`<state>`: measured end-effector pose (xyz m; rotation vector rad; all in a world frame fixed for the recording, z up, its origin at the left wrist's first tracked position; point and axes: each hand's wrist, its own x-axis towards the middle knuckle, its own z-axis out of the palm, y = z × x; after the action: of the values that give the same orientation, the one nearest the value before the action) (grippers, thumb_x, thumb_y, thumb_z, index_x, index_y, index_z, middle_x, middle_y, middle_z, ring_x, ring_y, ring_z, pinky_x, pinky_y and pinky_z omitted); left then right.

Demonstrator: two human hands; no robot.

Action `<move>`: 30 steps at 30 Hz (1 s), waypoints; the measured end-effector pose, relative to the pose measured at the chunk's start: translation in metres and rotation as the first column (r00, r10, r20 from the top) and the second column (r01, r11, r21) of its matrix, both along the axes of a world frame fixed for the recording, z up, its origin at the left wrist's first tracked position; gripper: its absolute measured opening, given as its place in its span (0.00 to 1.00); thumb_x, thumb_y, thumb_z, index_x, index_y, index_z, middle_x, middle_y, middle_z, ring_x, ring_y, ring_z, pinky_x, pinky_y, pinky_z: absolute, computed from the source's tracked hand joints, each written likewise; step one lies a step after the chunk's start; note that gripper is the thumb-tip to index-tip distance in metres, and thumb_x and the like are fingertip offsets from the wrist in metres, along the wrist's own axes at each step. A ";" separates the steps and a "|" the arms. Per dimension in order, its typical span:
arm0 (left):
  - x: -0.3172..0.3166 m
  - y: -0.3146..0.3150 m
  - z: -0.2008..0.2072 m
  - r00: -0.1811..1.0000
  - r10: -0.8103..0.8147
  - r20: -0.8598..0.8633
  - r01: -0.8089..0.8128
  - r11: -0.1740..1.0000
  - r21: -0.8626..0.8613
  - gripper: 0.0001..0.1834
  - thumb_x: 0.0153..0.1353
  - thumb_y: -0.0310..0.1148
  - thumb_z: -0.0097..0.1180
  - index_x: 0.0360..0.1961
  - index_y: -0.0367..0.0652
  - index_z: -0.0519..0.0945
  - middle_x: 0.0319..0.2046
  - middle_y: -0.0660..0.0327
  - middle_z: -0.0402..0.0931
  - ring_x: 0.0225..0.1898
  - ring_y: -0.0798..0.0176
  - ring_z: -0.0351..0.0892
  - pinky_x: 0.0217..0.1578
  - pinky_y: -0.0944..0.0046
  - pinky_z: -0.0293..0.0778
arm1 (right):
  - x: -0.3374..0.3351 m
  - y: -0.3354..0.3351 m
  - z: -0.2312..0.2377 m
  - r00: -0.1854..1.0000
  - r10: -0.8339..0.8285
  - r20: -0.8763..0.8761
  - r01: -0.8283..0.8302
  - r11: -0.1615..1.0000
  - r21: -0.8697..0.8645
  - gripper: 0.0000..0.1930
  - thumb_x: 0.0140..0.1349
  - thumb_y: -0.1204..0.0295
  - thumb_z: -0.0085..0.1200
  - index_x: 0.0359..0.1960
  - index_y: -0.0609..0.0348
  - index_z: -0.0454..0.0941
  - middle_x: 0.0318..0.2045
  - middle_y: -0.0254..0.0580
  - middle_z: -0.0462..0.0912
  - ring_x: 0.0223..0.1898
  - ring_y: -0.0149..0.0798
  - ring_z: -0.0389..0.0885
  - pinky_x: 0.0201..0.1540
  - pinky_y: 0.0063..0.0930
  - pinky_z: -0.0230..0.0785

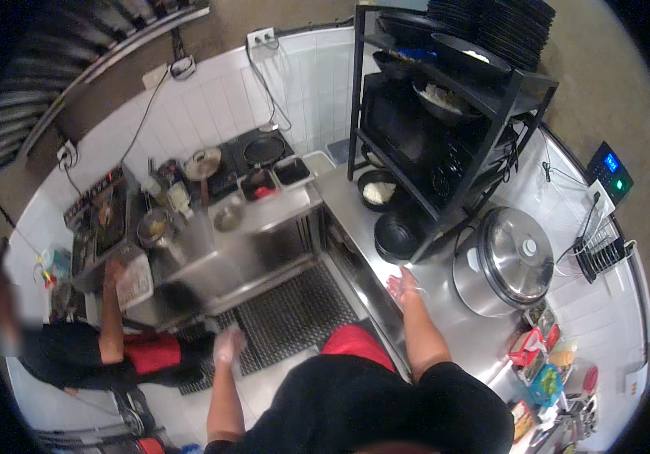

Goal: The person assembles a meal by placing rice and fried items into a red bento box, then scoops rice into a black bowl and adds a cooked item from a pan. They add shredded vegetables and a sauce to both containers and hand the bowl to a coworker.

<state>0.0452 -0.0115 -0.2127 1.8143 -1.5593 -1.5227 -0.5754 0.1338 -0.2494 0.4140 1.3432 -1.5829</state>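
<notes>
My right hand (pixel 403 287), in what looks like a thin clear glove, is over the edge of the steel counter (pixel 438 321) with its fingers apart and nothing in them. Just beyond it sits an empty-looking black bowl (pixel 397 234); the fingertips are close to it, apart or barely touching, I cannot tell which. Behind that stands a black bowl of white rice (pixel 378 193). My left hand (pixel 229 344), also in a clear glove, hangs above the dark floor mat (pixel 294 310), away from any counter. Its fingers are smeared, and no object shows in it.
A large lidded steel cooker (pixel 503 261) stands right of the bowls. A black rack (pixel 446 136) holding pans and stacked dishes rises behind them. At left, a co-worker (pixel 67 352) reaches toward a white tray (pixel 135 281) beside the fryer (pixel 105 227). Packets (pixel 546 384) crowd the near right.
</notes>
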 end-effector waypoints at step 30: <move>-0.531 -0.244 0.532 -0.563 -0.808 0.175 0.629 -0.556 -0.543 0.37 0.63 0.50 0.69 0.66 0.38 0.75 0.59 0.47 0.79 0.53 0.53 0.83 0.53 0.54 0.79 | -0.018 0.046 0.057 0.323 0.658 -0.680 -0.301 0.753 0.586 0.17 0.59 0.59 0.59 0.35 0.65 0.83 0.30 0.51 0.87 0.32 0.47 0.88 0.36 0.46 0.77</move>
<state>-0.4854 -0.2556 0.3188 -1.2013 -2.9340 -1.3045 -0.5936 0.1794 -0.1929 -0.7177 2.2815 -0.9494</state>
